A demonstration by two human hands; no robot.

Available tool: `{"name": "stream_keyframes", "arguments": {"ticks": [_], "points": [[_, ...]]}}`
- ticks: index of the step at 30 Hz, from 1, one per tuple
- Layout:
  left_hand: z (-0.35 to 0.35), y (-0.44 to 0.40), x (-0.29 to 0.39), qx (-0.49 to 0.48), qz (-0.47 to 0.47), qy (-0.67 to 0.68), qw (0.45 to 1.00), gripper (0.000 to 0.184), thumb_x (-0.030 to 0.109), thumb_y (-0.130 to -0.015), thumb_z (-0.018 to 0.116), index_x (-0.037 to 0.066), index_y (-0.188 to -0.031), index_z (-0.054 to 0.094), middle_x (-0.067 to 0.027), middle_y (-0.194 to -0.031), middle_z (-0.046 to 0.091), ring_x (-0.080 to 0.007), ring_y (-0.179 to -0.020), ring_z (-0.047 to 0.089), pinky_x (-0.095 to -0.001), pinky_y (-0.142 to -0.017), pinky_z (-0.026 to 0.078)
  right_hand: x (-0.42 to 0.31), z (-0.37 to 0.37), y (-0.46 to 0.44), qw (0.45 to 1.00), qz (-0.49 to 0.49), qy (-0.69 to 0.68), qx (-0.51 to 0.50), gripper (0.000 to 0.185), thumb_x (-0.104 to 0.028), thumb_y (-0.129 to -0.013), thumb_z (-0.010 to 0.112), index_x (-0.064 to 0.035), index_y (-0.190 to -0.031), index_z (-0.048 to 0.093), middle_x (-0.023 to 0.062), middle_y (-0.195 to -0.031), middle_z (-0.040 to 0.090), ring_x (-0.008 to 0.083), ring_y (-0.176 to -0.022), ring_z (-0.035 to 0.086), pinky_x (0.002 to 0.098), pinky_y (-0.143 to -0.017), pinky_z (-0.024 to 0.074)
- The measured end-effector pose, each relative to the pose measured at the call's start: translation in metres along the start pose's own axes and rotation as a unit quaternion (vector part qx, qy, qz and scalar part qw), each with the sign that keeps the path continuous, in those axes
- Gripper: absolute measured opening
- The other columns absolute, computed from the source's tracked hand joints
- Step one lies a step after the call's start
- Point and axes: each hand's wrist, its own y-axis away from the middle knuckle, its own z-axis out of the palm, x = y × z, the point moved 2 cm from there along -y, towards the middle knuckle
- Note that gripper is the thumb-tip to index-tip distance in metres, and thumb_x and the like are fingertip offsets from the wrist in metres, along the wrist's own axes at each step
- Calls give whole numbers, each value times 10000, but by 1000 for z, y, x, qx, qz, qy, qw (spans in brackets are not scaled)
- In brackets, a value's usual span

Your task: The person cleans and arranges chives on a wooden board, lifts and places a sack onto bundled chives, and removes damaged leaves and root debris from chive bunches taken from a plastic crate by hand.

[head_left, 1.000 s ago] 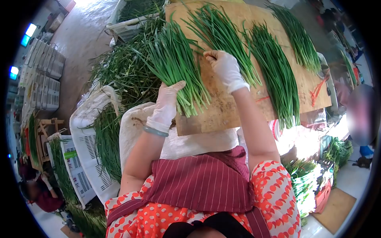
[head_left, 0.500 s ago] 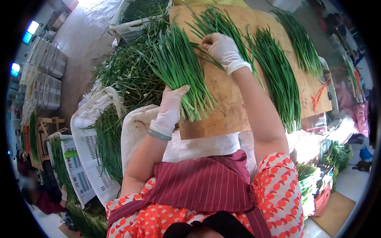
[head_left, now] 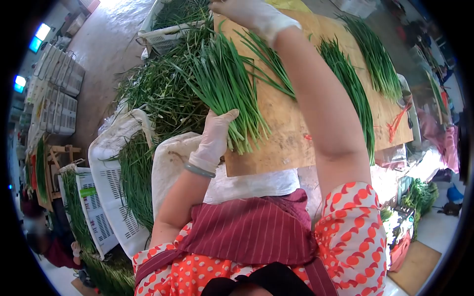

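Note:
My gloved left hand (head_left: 215, 135) is closed around the lower stems of a bunch of garlic chives (head_left: 223, 81), its leaf tips pointing away from me. The bunch lies over the left edge of a wooden board (head_left: 284, 140). My gloved right hand (head_left: 244, 15) is at the top edge of the view, beyond the board's far left corner. Its fingers look drawn together, and anything in them is too small to make out. Under my right forearm lie loose chives (head_left: 269, 59), partly hidden. Two more chive bundles, one nearer (head_left: 348, 84) and one farther right (head_left: 373, 56), rest on the board.
Left of the board is a heap of loose leaves (head_left: 165, 86), with a white crate (head_left: 170, 32) behind it. White baskets (head_left: 116, 172) of greens stand at the lower left. Red ties (head_left: 395, 121) lie at the board's right edge. Another person's sleeve (head_left: 59, 251) shows far left.
My right hand has moved from the loose chives up and left to the top edge of the view. Fewer loose chives show beside my arm. My left hand keeps its hold, nearly still.

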Motion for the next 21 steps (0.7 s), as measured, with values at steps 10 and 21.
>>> {"name": "stream_keyframes", "arguments": {"ticks": [10,21], "points": [[-1,-3,-3,10,35,-24,999,325,-40,-767,602,10,-1076,514,-79,-980,610,-173,-856,584,-288,-784,458,-42,108,194,840,415,-254,-239,941,-436,-693,689,41,-1351,215,261,-1128,524,379,-1018,535,406,-854,442],[-6,0,0,28,12,-10,999,320,21,-760,648,14,-1053,519,-78,-952,609,-171,-829,592,-292,-756,480,-100,56,175,833,434,-316,-132,987,-466,-629,730,45,-1328,258,254,-1175,487,415,-1053,487,439,-861,430]]}}
